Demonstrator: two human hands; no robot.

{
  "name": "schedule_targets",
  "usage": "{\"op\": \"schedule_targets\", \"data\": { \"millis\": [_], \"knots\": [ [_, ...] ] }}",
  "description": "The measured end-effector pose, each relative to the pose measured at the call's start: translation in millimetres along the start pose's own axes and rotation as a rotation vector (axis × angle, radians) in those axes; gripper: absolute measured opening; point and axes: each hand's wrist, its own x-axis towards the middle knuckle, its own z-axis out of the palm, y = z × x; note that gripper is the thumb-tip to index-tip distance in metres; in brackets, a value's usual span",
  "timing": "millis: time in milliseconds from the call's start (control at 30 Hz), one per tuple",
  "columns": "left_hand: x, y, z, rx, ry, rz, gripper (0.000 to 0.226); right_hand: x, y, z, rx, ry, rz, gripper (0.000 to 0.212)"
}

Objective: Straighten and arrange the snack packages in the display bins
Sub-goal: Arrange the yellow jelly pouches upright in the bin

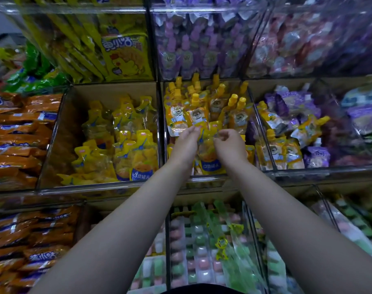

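Both my hands reach into the middle clear bin (263, 132) of the second shelf row. Between them stands a yellow jelly pouch with a blue label (209, 154), upright at the bin's front. My left hand (186, 143) pinches its upper left edge. My right hand (230, 145) has curled fingers pinching its upper right edge. Behind stand yellow spouted pouches with a cartoon animal (196, 115), upright in rows. The bin to the left (53, 132) holds more yellow jelly pouches (138, 160), some leaning.
The right bin mixes purple pouches (316, 155) with yellow spouted ones (276, 151). Orange packs (17, 132) fill the far-left bins. The row above holds yellow snack bags (125, 56) and purple pouches (191, 54). Below lie pastel candy trays (197, 251).
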Motion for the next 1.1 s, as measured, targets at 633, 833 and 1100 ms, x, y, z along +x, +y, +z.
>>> {"op": "schedule_targets", "data": {
  "millis": [633, 833, 1100],
  "knots": [
    [-4.6, 3.4, -20.7, 0.029, 0.086, 0.136, 0.031, -26.8, -24.4, -5.2, 0.387, 0.019, -0.040, 0.016],
    [-13.4, 15.1, -48.0, -0.031, 0.073, 0.225, 0.021, -39.3, -46.5, 7.1, 0.464, -0.013, -0.044, 0.015],
    [-20.2, 26.6, -100.5, -0.062, 0.163, 0.267, 0.020, -55.0, -69.3, 48.4, 0.371, -0.064, -0.156, 0.012]
  ]
}}
